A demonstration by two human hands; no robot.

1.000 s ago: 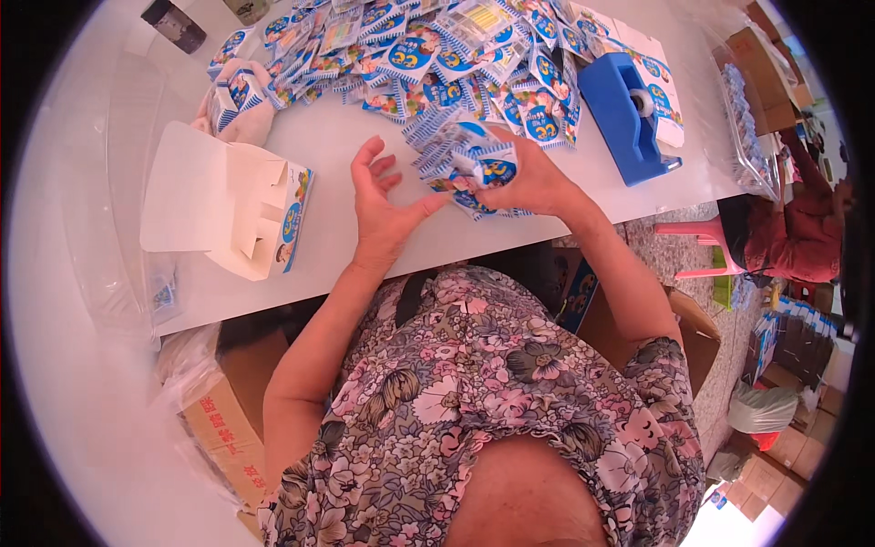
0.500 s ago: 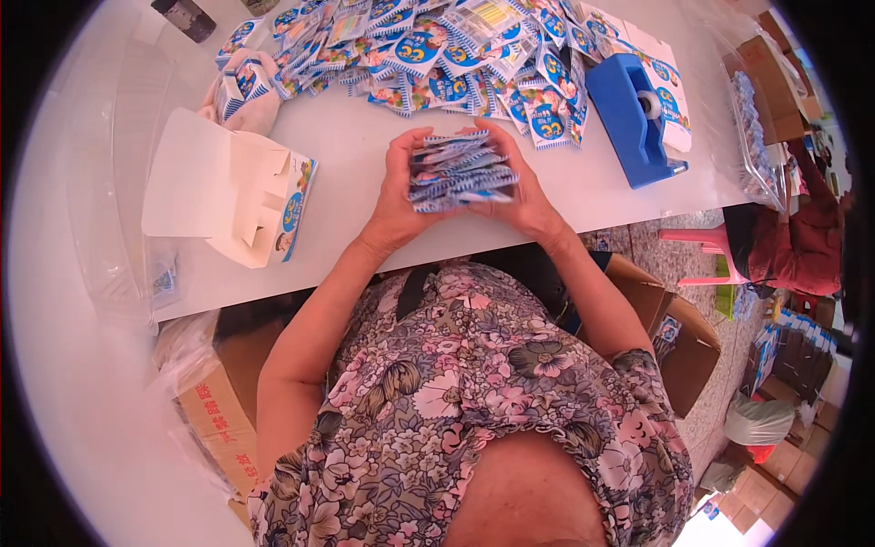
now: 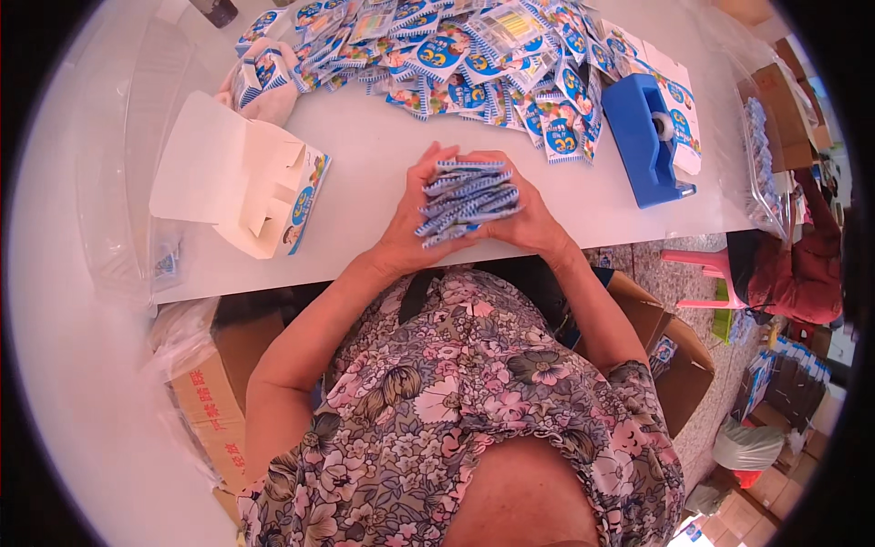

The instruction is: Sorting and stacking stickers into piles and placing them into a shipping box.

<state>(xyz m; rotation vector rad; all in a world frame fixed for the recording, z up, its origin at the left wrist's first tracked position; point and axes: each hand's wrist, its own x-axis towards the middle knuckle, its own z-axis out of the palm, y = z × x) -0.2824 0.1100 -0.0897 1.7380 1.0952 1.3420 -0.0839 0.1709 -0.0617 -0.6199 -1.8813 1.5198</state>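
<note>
A stack of small blue-and-white packets is pressed between my two hands over the near part of the table, its crimped edges facing up. My left hand clasps the stack's left side and my right hand its right side. To the left, an open white carton rests on the table with its lid folded back; a printed blue panel shows on its right side. Beyond my hands spreads a large heap of matching loose packets.
A blue tape dispenser stands right of the heap, beside a flat printed carton. A pink holder with packets sits behind the open carton. Cardboard boxes flank me below the table; a pink stool is at the right, near another person.
Both hands have drawn the stack slightly closer together, and its edges look more even. The whole view has shifted a little; the carton and heap stay in place on the table.
</note>
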